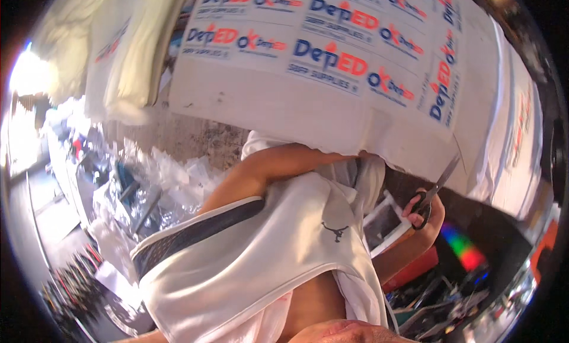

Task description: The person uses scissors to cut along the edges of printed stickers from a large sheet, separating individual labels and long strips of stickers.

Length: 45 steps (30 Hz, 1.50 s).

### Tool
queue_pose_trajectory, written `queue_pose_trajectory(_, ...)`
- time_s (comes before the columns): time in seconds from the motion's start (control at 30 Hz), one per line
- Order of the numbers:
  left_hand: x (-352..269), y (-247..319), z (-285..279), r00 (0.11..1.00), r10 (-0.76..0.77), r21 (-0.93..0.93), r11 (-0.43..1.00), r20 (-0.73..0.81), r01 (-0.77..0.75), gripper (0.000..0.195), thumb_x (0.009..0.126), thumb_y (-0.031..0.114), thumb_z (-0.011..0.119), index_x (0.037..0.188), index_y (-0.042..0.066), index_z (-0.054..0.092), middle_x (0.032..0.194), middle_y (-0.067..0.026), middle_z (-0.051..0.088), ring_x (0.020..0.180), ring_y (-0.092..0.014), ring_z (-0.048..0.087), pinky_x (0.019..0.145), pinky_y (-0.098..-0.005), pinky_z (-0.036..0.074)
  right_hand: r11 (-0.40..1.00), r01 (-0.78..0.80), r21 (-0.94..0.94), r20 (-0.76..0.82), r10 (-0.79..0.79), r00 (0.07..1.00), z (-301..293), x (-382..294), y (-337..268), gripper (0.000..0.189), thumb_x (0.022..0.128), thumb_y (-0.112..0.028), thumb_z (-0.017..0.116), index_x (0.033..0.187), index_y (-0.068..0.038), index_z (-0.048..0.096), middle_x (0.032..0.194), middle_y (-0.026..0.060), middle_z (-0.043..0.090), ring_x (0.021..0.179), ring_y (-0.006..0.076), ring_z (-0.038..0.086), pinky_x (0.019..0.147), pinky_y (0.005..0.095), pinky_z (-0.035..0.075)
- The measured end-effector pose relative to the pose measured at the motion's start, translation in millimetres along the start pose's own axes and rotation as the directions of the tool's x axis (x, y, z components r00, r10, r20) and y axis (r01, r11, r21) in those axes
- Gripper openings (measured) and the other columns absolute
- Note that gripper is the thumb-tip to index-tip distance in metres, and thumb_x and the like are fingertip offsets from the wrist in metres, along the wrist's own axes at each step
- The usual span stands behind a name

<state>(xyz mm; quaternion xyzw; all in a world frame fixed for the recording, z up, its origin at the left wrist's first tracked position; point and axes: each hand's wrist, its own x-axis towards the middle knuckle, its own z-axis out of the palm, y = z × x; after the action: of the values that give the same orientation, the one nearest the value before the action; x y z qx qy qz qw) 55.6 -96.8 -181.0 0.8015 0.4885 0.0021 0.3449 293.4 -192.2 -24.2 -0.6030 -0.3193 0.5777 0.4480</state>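
My right hand (424,216) grips a pair of scissors (438,185) by its black handles. The metal blades point up and away, their tips over the near right part of a large white sheet (266,98). The sheet bears repeated blue and red printing. A thin dark line, perhaps a thread or crease, runs beside the blade tips. My left forearm (284,163) bends across my body to the sheet's near edge. The left hand itself is hidden there.
At the upper left hang pale cloth pieces (129,54). Crumpled clear plastic (173,183) lies on the left. More white printed material (515,134) is stacked or folded at the right. A white frame-like object (386,225) sits below the sheet, near my right forearm.
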Motion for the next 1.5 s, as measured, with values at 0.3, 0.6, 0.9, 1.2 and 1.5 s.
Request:
queue_pose_trajectory(0.3,-23,-25,16,0.984,-0.176,-0.055,0.983,-0.026,0.175,0.043,0.095,0.041,0.056,0.109,0.001,0.063,0.096,-0.0202,0.07,0.083,-0.039,0.069,0.074,-0.0484,0.057,0.946,0.324,-0.021,0.163,-0.316,0.935,10,18,20,0.079,0.064,-0.038,0.088,0.119,0.008,0.054,0.076,0.009,0.064,0.062,0.017,0.059,0.054,0.028,0.047)
queue_pose_trajectory(0.6,-25,-49,15,0.976,-0.215,-0.039,0.976,-0.011,0.215,0.043,0.095,0.041,0.056,0.11,0.001,0.062,0.096,-0.02,0.07,0.084,-0.039,0.069,0.075,-0.0488,0.057,0.846,0.479,0.234,0.273,-0.53,0.803,23,21,14,0.074,0.063,-0.025,0.086,0.121,0.008,0.053,0.076,0.0127,0.066,0.058,0.0199,0.059,0.055,0.0296,0.047)
queue_pose_trajectory(0.9,-18,-57,9,0.975,-0.22,-0.042,0.975,-0.006,0.219,0.043,0.095,0.041,0.056,0.112,0.002,0.062,0.097,-0.0199,0.069,0.085,-0.04,0.069,0.075,-0.0492,0.057,0.829,0.472,0.299,0.392,-0.558,0.731,49,39,-3,0.065,0.064,-0.024,0.087,0.109,0.011,0.057,0.06,0.0169,0.062,0.054,0.0203,0.055,0.052,0.0338,0.037)
queue_pose_trajectory(1.2,-12,-66,4,0.975,-0.221,-0.02,0.975,0.02,0.221,0.044,0.095,0.041,0.056,0.113,0.002,0.061,0.098,-0.0197,0.069,0.086,-0.04,0.068,0.076,-0.0495,0.056,0.892,0.3,0.338,0.47,-0.436,0.767,59,74,-22,0.06,0.061,-0.031,0.091,0.097,0.009,0.063,0.059,0.0148,0.062,0.056,0.0215,0.055,0.055,0.034,0.038)
queue_pose_trajectory(1.5,1,-71,-3,0.98,-0.188,0.035,0.982,0.07,0.186,0.044,0.096,0.042,0.056,0.115,0.002,0.06,0.099,-0.0196,0.069,0.087,-0.04,0.068,0.076,-0.0499,0.056,0.882,0.26,0.393,0.372,-0.411,0.832,64,70,-26,0.058,0.062,-0.031,0.09,0.098,0.008,0.065,0.061,0.0142,0.064,0.06,0.0222,0.055,0.057,0.0335,0.037)
